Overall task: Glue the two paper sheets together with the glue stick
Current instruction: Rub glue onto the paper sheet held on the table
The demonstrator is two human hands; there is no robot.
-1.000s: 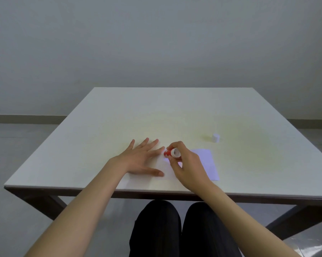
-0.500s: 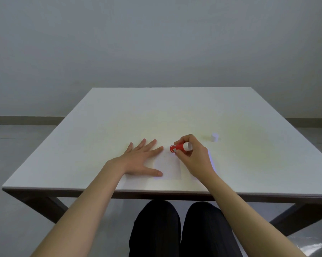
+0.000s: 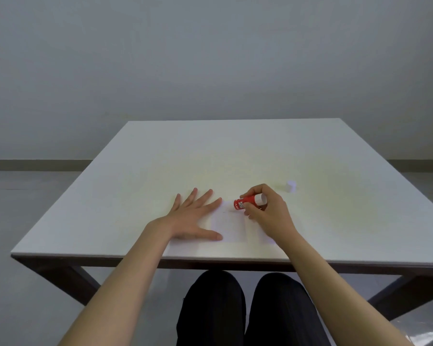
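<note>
A white paper sheet (image 3: 231, 224) lies flat near the table's front edge. My left hand (image 3: 194, 217) presses on its left part with fingers spread. My right hand (image 3: 266, 212) grips a red glue stick (image 3: 246, 202) with a white end, held almost level over the sheet's far right corner. The stick's left end points at the sheet; whether it touches is unclear. A second, pale lilac sheet (image 3: 269, 239) lies to the right, mostly hidden under my right hand and wrist.
The white table (image 3: 160, 171) has a dark frame and slanted legs. A small white cap (image 3: 291, 186) stands on it beyond my right hand. My dark-trousered knees sit under the front edge. A grey wall and floor lie behind.
My right hand with the glue stick has moved right and slightly farther away along the sheet's far edge, and now covers more of the lilac sheet. My left hand stays flat in place.
</note>
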